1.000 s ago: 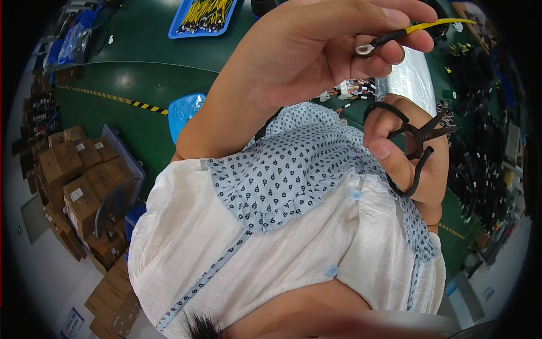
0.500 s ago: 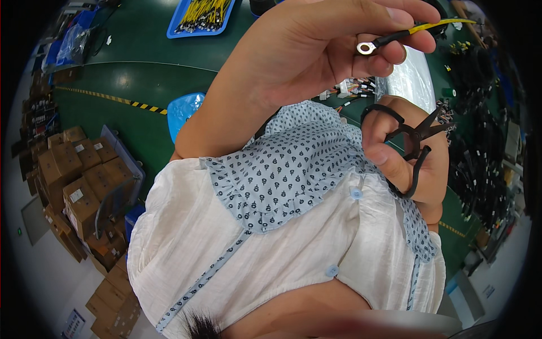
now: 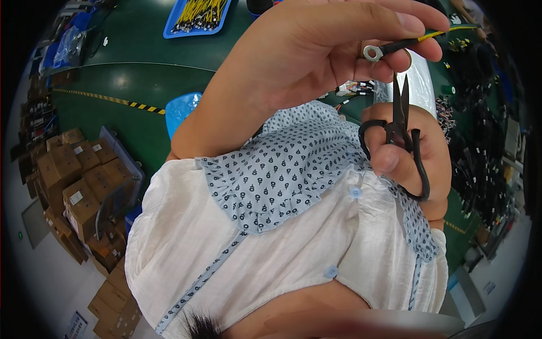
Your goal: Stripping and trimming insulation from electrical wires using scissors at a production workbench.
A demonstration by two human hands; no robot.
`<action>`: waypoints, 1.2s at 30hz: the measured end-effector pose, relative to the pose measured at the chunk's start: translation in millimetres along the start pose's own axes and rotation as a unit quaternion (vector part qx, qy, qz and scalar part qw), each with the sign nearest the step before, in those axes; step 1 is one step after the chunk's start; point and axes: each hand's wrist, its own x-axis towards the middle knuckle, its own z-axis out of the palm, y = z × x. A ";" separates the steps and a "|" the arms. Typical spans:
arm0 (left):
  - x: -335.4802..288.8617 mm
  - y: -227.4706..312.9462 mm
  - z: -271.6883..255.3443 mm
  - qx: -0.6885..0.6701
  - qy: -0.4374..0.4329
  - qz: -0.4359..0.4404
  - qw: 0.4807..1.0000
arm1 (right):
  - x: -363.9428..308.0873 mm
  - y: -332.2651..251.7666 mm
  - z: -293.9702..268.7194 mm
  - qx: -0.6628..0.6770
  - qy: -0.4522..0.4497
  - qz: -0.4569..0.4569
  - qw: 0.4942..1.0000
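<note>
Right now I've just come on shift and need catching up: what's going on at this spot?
The person's left hand pinches a yellow wire with a black sleeve and silver metal ring end. The right hand holds black-handled metal scissors, blades slightly apart and pointing up the picture towards the wire; whether they touch anything is hard to tell. A blue rectangular plastic tray at the upper left holds many similar yellow wires.
</note>
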 end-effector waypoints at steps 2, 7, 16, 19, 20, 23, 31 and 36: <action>1.9 6.0 -10.0 -0.140 -0.068 -0.066 0.986 | 0.9 0.4 2.1 0.006 0.006 -0.003 1.000; -1.6 -0.2 -1.6 -0.063 -0.027 -0.033 0.997 | 3.7 1.0 2.7 0.004 0.010 -0.012 1.000; -0.7 1.2 -1.1 -0.060 -0.027 -0.032 0.997 | 4.8 -3.9 3.8 0.016 0.017 0.010 1.000; 0.0 -1.0 2.7 0.009 0.011 0.000 1.000 | 5.3 -5.7 2.6 0.008 0.019 0.023 1.000; 0.2 -1.1 2.7 0.008 0.012 -0.001 1.000 | 5.9 -6.6 3.2 0.007 0.022 0.024 0.999; 0.8 -1.0 2.3 0.008 0.015 -0.005 1.000 | 7.0 -6.7 2.1 0.001 0.025 0.030 0.999; 2.8 -0.2 -0.8 0.015 0.018 -0.001 1.000 | 11.3 -9.5 3.0 0.004 0.027 0.040 0.999; 6.9 5.7 -15.4 -0.142 -0.076 -0.058 0.985 | 11.9 -13.6 2.8 0.000 0.035 0.053 0.998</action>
